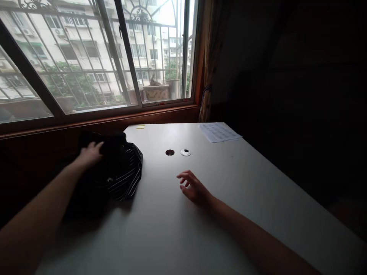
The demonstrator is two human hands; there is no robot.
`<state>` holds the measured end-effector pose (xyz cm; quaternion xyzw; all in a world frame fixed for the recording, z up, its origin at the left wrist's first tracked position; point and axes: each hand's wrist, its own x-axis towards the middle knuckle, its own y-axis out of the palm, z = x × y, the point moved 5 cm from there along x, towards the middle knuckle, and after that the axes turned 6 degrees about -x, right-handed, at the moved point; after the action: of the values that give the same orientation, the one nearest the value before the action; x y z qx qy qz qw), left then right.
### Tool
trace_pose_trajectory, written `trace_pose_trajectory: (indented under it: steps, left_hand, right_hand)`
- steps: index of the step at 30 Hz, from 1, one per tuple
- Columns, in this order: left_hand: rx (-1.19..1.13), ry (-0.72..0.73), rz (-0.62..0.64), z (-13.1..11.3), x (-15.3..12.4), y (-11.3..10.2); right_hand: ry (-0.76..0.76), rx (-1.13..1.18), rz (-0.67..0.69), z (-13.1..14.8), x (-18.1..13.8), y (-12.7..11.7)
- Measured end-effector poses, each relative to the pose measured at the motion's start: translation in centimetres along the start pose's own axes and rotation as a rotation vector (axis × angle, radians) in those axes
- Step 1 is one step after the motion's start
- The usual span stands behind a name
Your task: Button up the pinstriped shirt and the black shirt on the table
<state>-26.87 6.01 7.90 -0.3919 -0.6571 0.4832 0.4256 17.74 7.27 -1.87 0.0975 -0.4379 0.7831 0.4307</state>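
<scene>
Left hand point(91, 152) reaches forward, palm down; right hand point(192, 187) rests loosely curled.

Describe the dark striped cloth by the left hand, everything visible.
The dark striped cloth is a crumpled black fabric heap with thin white stripes showing on its right side. It lies at the left edge of the white table, partly lost in shadow. The left hand rests on its top, fingers spread.

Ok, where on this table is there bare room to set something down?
Bare: the table stretch between the right hand and the paper sheet, plus the near strip between both forearms. Crowded: the left edge, where the left hand rests on the dark striped cloth. Avoid the hole and cap.
</scene>
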Motion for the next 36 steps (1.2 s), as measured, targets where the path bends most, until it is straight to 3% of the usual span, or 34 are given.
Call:
trace_pose_trajectory:
  steps: [4, 8, 10, 13, 16, 19, 24, 28, 36]
  left_hand:
    - [-0.001, -0.214, 0.023, 1.7, 0.9, 1.8]
    - [-0.003, -0.212, 0.051, 1.2, 0.7, 1.5]
    - [0.059, -0.12, -0.025, -0.5, -0.3, 0.2]
    - [0.164, 0.163, -0.22, -4.9, -2.8, -1.7]
    - [0.179, 0.332, -0.334, -8.4, -5.0, -1.9]
    - [0.179, 0.395, -0.239, -10.1, -5.9, 0.5]
    - [0.131, 0.536, -0.021, -11.5, -8.0, 7.2]
    - [0.038, 0.504, 0.176, -11.4, -9.2, 11.4]
    - [-0.09, 0.472, 0.069, -10.0, -9.0, 12.5]
  right_hand:
    - [0.0, 0.002, 0.051, -0.1, -0.1, 0.6]
    - [-0.015, 0.009, 0.067, -0.3, 0.0, 0.8]
    - [-0.027, 0.003, 0.072, -0.3, 0.0, 0.8]
    - [-0.057, -0.012, 0.078, -0.2, 0.1, 0.8]
    - [-0.087, -0.027, 0.082, -0.2, 0.1, 0.9]
    - [-0.104, -0.04, 0.075, -0.1, 0.1, 1.0]
    - [-0.118, -0.05, 0.071, -0.2, 0.2, 1.3]
    - [-0.128, -0.073, 0.078, -0.3, 0.3, 1.5]
    - [-0.116, -0.204, 0.076, 0.8, -0.3, 1.0]
